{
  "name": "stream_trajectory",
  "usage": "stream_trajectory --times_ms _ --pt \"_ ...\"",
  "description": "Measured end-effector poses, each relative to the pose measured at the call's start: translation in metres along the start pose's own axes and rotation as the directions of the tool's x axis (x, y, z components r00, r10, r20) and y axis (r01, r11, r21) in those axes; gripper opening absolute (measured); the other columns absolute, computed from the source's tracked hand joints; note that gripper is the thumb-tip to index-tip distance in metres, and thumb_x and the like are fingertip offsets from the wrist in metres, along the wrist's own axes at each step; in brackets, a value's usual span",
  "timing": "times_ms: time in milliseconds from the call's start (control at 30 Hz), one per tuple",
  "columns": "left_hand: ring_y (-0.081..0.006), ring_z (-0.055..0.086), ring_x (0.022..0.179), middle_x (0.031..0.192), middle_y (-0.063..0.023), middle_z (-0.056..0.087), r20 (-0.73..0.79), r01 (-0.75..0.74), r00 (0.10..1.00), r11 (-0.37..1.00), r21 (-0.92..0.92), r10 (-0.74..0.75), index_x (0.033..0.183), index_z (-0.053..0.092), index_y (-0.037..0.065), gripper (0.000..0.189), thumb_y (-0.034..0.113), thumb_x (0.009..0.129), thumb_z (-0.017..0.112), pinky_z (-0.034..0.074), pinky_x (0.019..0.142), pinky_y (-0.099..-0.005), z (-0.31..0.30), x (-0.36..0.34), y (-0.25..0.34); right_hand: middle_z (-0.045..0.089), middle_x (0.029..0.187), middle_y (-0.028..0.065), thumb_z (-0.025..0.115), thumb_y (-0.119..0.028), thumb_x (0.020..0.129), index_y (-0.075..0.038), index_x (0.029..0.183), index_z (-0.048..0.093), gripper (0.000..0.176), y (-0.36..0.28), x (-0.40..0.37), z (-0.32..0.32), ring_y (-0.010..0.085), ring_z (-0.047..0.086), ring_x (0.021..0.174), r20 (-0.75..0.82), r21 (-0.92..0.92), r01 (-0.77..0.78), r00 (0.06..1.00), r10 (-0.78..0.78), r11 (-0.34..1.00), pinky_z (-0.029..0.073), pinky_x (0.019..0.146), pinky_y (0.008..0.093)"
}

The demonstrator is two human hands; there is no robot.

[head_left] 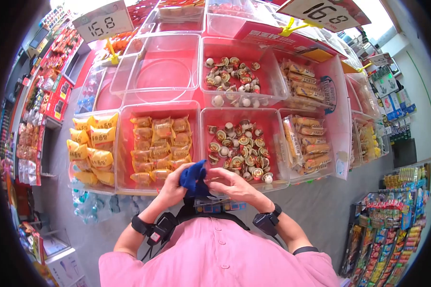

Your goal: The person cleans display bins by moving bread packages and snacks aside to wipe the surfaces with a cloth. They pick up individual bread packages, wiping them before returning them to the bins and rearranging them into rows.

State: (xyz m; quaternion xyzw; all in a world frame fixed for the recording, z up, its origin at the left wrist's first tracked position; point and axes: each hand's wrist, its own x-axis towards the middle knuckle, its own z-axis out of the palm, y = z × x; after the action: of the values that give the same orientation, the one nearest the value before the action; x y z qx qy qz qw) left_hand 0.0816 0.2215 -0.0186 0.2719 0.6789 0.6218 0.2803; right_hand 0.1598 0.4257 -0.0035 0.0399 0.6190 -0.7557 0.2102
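Observation:
A dark blue cloth [192,179] is bunched up in front of my chest, at the front edge of the bins. My left hand [172,185] grips it from the left side. Close by on its right is my right hand [234,185], its fingers curved toward the cloth and spread apart. Behind my left hand is a clear bin with rows of orange-wrapped packets [162,150]. Beyond my right hand, another clear bin holds many small round wrapped pieces [239,146].
Yellow bags [102,136] fill the bin at the left, and long wrapped packets [315,143] lie in one at the right. Price signs [104,23] stand above. A snack rack [385,229] is at the lower right, and bagged bottles [91,205] are under the left bins.

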Motion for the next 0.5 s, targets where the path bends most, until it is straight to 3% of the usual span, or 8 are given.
stream_trajectory --times_ms 67,100,133,200,233,300,400,500 --pt "-0.0107 0.058 0.089 0.093 -0.0061 0.063 -0.222 -0.005 0.975 0.999 -0.036 -0.003 0.113 0.053 0.0 0.037 -0.003 0.076 0.055 0.047 0.081 -0.0257 -0.015 -0.001 -0.013 0.059 0.113 0.0078 0.058 -0.019 0.091 -0.002 0.122 0.049 0.037 0.003 -0.001 -0.01 0.0124 0.057 0.099 -0.144 -0.026 -0.03 0.989 0.026 0.999 0.047 0.084 0.0266" --pt "-0.0088 0.058 0.079 0.083 -0.0034 0.063 -0.369 -0.036 0.929 0.998 -0.049 0.015 0.098 0.058 0.0 0.024 -0.001 0.074 0.059 0.048 0.072 -0.0259 -0.018 -0.002 -0.02 0.06 0.111 0.0075 0.057 -0.02 0.091 -0.002 0.121 0.049 0.035 0.005 -0.004 -0.016 0.0126 0.058 0.097 -0.223 0.026 -0.104 0.969 0.107 0.994 0.048 0.083 0.0257" --pt "-0.0076 0.055 0.072 0.075 -0.0051 0.059 -0.423 -0.001 0.906 0.998 0.064 0.028 0.087 0.058 0.001 0.015 0.001 0.073 0.062 0.045 0.063 -0.0264 -0.031 -0.006 -0.041 0.06 0.109 0.0072 0.057 -0.02 0.091 -0.002 0.119 0.05 0.034 0.006 -0.007 -0.021 0.0127 0.059 0.095 -0.295 0.086 -0.172 0.936 0.19 0.981 0.048 0.081 0.0248" --pt "-0.0148 0.057 0.063 0.071 -0.0102 0.056 -0.425 0.088 0.904 0.957 0.276 0.039 0.083 0.058 0.002 0.014 0.004 0.071 0.065 0.043 0.057 -0.0296 -0.049 -0.015 -0.038 0.062 0.102 0.0081 0.055 -0.017 0.091 -0.001 0.11 0.055 0.025 0.007 -0.013 -0.029 0.0154 0.062 0.09 -0.36 0.259 -0.115 0.91 0.207 0.959 0.05 0.079 0.0267" --pt "-0.0148 0.057 0.063 0.071 -0.0102 0.056 -0.425 0.082 0.904 0.959 0.272 0.043 0.083 0.058 0.002 0.014 0.004 0.071 0.065 0.043 0.057 -0.0296 -0.059 -0.016 -0.038 0.063 0.099 0.0076 0.056 -0.017 0.091 -0.002 0.108 0.056 0.023 0.008 -0.01 -0.039 0.0141 0.062 0.087 -0.382 0.275 -0.086 0.904 0.19 0.958 0.051 0.076 0.0252" --pt "-0.0277 0.057 0.063 0.071 -0.0145 0.054 -0.286 -0.011 0.934 0.818 0.575 0.213 0.083 0.059 0.002 0.018 0.004 0.066 0.065 0.045 0.057 -0.0339 -0.076 -0.034 -0.044 0.064 0.095 0.0074 0.058 -0.016 0.09 -0.003 0.104 0.057 0.019 0.012 -0.005 -0.058 0.0137 0.063 0.083 -0.433 0.273 -0.042 0.887 0.162 0.961 0.052 0.074 0.0247" --pt "-0.0355 0.055 0.066 0.072 -0.0154 0.055 -0.287 0.049 0.941 0.764 0.644 0.182 0.083 0.059 0.002 0.021 0.003 0.062 0.062 0.045 0.058 -0.0381 -0.091 -0.055 -0.06 0.065 0.09 0.0073 0.058 -0.013 0.089 -0.003 0.098 0.058 0.014 -0.019 0.022 -0.082 0.0156 0.063 0.084 -0.487 0.314 0.074 0.868 0.094 0.946 0.052 0.077 0.0264" --pt "-0.0355 0.056 0.068 0.074 -0.0149 0.055 -0.32 0.005 0.916 0.792 0.611 0.241 0.086 0.059 0.001 0.024 0.003 0.061 0.061 0.046 0.059 -0.0398 -0.091 -0.058 -0.065 0.058 0.1 0.0149 0.062 -0.02 0.087 0.002 0.11 0.048 0.035 -0.044 0.065 -0.112 0.0226 0.059 0.095 -0.525 0.522 0.183 0.839 0.144 0.833 0.05 0.086 0.0323"
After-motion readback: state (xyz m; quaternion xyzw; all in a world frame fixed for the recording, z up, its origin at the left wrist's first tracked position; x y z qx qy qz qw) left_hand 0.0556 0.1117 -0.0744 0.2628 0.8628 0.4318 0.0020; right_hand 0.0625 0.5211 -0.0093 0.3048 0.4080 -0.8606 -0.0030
